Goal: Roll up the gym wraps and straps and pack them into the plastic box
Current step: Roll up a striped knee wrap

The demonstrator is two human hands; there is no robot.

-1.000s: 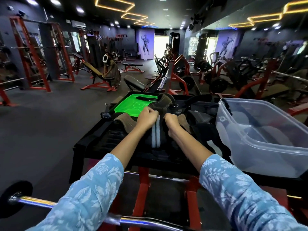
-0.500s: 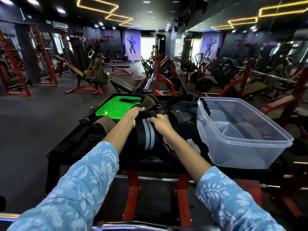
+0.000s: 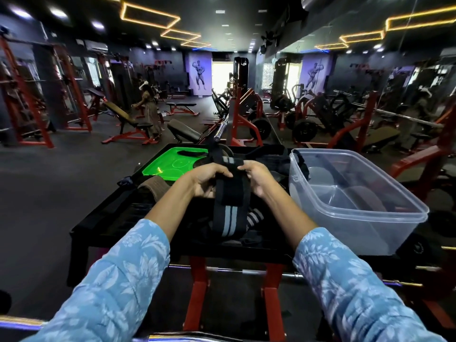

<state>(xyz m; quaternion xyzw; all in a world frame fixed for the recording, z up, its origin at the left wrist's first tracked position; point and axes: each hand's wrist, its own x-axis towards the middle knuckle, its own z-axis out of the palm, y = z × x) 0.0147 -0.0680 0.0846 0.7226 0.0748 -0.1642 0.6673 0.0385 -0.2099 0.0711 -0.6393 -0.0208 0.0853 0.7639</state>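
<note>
A black gym wrap with grey stripes [image 3: 229,213] hangs lifted above the black table [image 3: 103,218]. My left hand [image 3: 206,180] grips its left edge near the top. My right hand [image 3: 256,176] pinches its upper right edge. The wrap's lower end trails onto a pile of dark straps [image 3: 254,218] on the table. The clear plastic box [image 3: 352,201] stands to the right of my hands, with no wraps inside. A brown rolled strap [image 3: 155,185] lies left of my left forearm.
A green lid [image 3: 172,161] with a black strap on it lies at the table's far left. More dark straps sit behind my hands. Red benches and weight machines fill the gym floor beyond. A person stands far off at the left. A barbell runs below near me.
Both hands have lifted the striped wrap off the pile and now hold it up by its top end, so it hangs down. The view has shifted slightly.
</note>
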